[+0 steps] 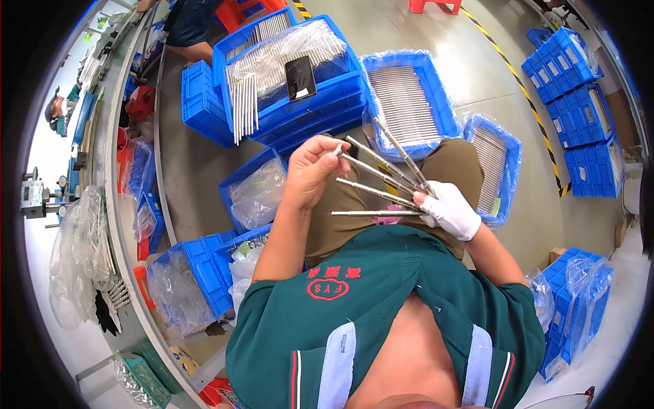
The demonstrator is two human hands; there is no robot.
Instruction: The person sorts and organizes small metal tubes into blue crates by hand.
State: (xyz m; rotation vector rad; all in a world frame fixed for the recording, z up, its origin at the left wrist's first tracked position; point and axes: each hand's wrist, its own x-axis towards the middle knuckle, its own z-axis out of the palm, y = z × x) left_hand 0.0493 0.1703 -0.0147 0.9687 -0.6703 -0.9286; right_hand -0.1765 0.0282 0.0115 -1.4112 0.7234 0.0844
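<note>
Head view: gloved right hand grips fanned metal rods over the lap, while the left hand has its fingers pinched on a small metal tip, joined or separate unclear; step judged as handling rod ends singly, next move calling for a steady right-hand grip.

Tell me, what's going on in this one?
A person's white-gloved right hand grips a fan of metal rods. The bare left hand pinches a small metal tip by the end of one rod; whether the two are joined is unclear. Beyond the hands, blue bins hold more rods, and a dark phone lies atop one stack.
</note>
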